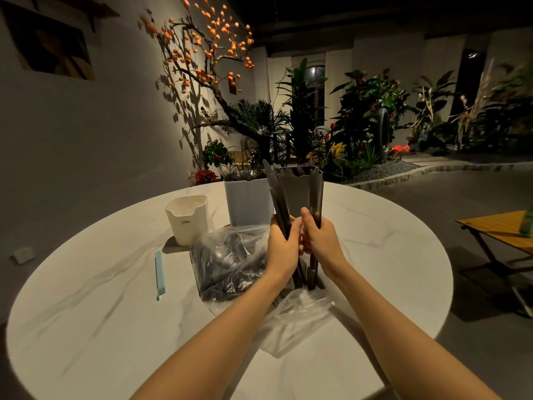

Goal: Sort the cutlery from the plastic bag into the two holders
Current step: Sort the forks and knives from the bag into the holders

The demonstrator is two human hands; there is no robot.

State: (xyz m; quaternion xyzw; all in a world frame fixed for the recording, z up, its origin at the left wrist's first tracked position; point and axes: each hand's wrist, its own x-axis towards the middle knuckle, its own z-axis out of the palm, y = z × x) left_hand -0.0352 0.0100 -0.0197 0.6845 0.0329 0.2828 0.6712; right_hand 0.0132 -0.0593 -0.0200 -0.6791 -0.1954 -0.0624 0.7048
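Observation:
My left hand (281,245) grips a bundle of dark knives (278,197) that stands upright above the plastic bag (230,264). My right hand (320,239) grips a few dark cutlery pieces (315,194), also upright, right beside the left bundle. The clear bag lies on the round white table (115,313) and holds many more dark pieces. A small white holder (189,219) stands at the back left. A taller pale holder (248,200) stands behind the bag, partly hidden by the cutlery.
A light blue strip (159,274) lies on the table left of the bag. The small holder stands on a dark tray (173,246). A wooden folding table (499,232) stands on the floor to the right. Plants line the far wall.

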